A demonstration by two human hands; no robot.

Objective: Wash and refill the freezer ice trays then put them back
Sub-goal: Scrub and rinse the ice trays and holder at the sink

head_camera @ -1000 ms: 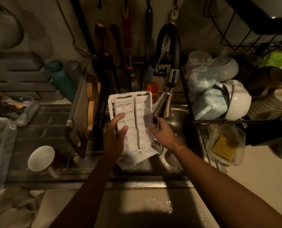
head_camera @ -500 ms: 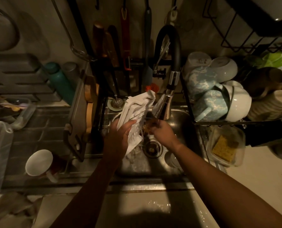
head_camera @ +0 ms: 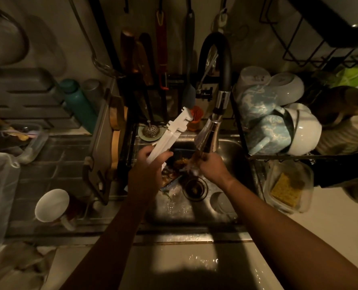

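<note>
No words, labels, brands or numbers can be read anywhere in this dim view. The upturned base of the white ceramic bowl [head_camera: 253, 80], in the black wire dish rack [head_camera: 299, 157], carries a faint dark mark that is too blurred to make out.

Faucet [head_camera: 208, 132] overhangs the sink [head_camera: 194, 210], dish rack [head_camera: 278, 157] hemming its right.

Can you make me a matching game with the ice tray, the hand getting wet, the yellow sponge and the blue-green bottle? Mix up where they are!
1 ice tray
2 right hand
3 yellow sponge
4 teal bottle

A in the clear tub right of the sink
B under the tap spout
C standing left of the sink
D gripped by the left hand, tilted

Pairs: 1-D, 2-B, 3-A, 4-C
</note>
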